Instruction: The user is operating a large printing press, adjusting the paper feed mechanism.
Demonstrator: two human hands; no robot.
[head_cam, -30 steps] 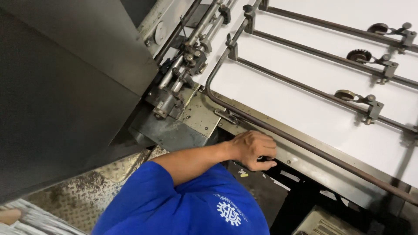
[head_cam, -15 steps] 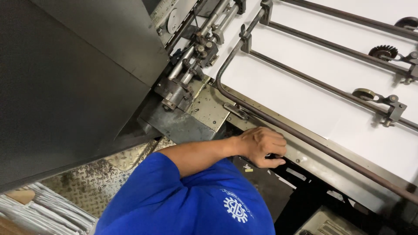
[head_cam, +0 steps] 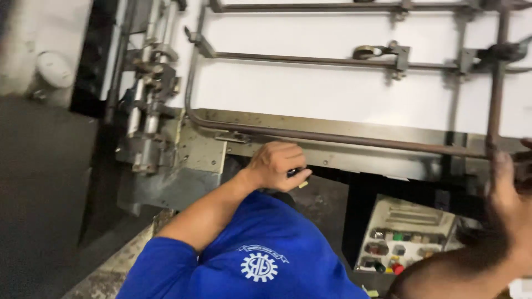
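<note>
White sheet (head_cam: 310, 91), apparently paper, lies on the machine bed (head_cam: 332, 126).

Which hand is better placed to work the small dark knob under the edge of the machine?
Left. The left hand curls its fingers around the small dark knob below the metal rail. The right hand is blurred, far off at the right side.

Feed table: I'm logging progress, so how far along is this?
Done: white sheet lies flat under the guide bars. In hand: the left hand is closed on a small dark knob below the metal rail; the right hand, blurred, is by the upright bar. Left: the button panel is untouched.
</note>
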